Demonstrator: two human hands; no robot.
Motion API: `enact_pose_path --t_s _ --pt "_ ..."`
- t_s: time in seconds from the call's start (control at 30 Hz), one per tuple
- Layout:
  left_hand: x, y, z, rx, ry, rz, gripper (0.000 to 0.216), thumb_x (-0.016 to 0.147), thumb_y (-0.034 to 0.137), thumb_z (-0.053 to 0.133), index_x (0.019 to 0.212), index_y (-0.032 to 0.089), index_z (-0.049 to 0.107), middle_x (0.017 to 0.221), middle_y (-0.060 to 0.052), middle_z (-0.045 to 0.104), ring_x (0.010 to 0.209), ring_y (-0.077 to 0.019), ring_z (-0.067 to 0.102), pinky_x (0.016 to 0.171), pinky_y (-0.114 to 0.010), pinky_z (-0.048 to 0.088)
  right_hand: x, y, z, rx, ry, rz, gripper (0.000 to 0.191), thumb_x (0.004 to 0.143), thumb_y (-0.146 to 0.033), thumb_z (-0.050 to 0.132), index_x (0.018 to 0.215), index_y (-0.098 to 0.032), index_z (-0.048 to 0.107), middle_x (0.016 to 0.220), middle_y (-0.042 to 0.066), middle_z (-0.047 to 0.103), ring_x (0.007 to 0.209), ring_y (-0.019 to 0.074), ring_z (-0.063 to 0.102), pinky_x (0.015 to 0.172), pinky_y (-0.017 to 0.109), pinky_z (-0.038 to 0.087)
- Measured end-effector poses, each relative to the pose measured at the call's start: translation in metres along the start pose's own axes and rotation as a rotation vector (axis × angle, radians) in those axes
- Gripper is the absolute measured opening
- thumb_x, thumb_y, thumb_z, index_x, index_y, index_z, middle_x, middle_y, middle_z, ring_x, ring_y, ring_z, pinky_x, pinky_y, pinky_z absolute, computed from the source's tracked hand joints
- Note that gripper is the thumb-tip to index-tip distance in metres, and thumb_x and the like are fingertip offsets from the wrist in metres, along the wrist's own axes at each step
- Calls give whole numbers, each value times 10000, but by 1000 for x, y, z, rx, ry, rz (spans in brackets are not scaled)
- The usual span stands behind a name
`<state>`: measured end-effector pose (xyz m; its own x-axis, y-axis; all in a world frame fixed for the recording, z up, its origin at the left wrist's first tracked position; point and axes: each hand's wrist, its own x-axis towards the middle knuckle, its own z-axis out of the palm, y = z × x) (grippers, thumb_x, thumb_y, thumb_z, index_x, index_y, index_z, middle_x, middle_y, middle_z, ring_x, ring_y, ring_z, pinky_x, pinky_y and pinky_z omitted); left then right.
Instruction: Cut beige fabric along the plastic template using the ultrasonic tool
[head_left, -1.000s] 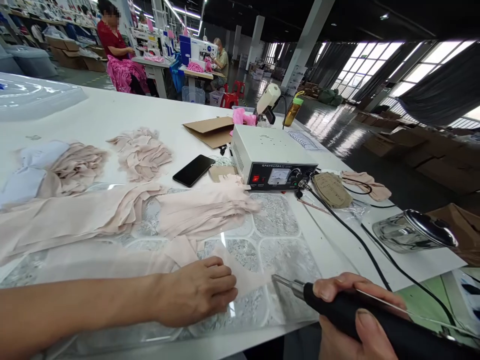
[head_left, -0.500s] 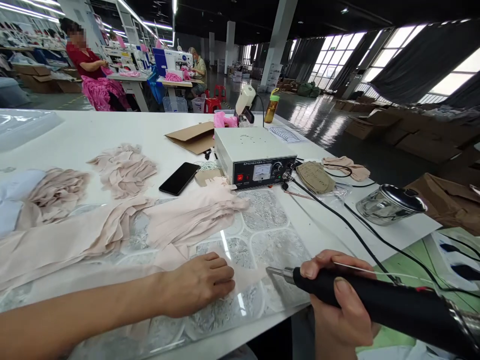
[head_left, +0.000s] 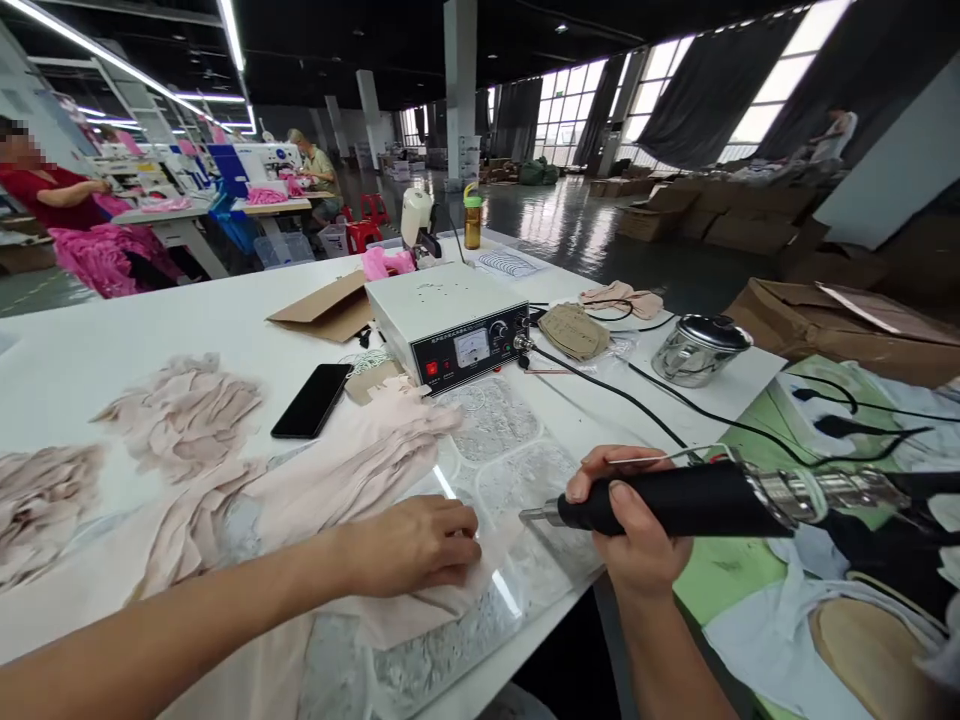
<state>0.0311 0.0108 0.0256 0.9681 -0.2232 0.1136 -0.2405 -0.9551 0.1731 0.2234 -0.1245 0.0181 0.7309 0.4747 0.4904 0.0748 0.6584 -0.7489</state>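
Observation:
My right hand [head_left: 630,515] is wrapped around a black ultrasonic handpiece [head_left: 675,500], thumb on its near side, with a cable at its rear end. The metal tip [head_left: 541,513] points left and lies close to the edge of a thin beige fabric piece [head_left: 420,612]; whether they touch, I cannot tell. My left hand [head_left: 424,545] rests on that fabric with fingers curled and pressed together, their tips partly hidden. Under the cloth is a clear sheet over a grey stone-patterned mat [head_left: 495,425]. A layered stack of beige fabric [head_left: 360,455] lies just beyond my left hand.
A white control box [head_left: 450,320] with a meter stands behind, a black phone [head_left: 311,400] at its left. Crumpled beige cloth [head_left: 187,410] lies further left. Cables run right past a steel mug [head_left: 699,350]. Co-workers sit at sewing machines in the background.
My view has turned to the right. My right hand has lifted the handpiece's rear into a more level pose. More of the beige piece now shows below my left hand.

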Motion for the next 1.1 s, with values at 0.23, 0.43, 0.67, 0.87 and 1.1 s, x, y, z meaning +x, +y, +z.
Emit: enact_pose_path --t_s 0.23,0.43,0.67,0.87,1.1 --pt "-4 -18 -1 7 1 201 275 986 286 588 1244 195 611 1303 -85 642 1267 -223 544 1069 -349 418 4 6 0 -4 -15 -15 144 823 -309 652 911 -205 606 799 -6 623 517 136 600 497 307 490" --pt "-5 -27 7 25 51 301 254 1038 282 495 1227 172 624 1314 -51 647 1342 -193 490 1170 -356 342 3 10 1 -1 -17 -15 143 839 -301 643 937 -208 594 830 -4 623 529 130 602 507 307 495" --pt "-6 -28 12 71 119 343 202 1014 280 537 1100 151 666 1234 -101 684 1283 -205 547 1131 -373 411 5 6 1 -13 -26 12 149 830 -326 647 897 -198 612 770 4 617 518 143 590 492 315 499" --pt "-5 -28 11 60 120 347 166 1009 235 541 1042 134 668 1244 -96 677 1265 -196 559 1121 -352 416 7 6 2 -28 -1 5 145 813 -320 653 874 -194 617 770 7 618 504 139 585 486 312 498" --pt "0 -33 6 14 -9 321 185 992 347 574 1013 179 649 1354 -72 612 1354 -213 479 1151 -379 379 6 6 3 -20 3 -9 127 821 -288 644 909 -205 607 798 1 623 514 138 597 492 309 500"
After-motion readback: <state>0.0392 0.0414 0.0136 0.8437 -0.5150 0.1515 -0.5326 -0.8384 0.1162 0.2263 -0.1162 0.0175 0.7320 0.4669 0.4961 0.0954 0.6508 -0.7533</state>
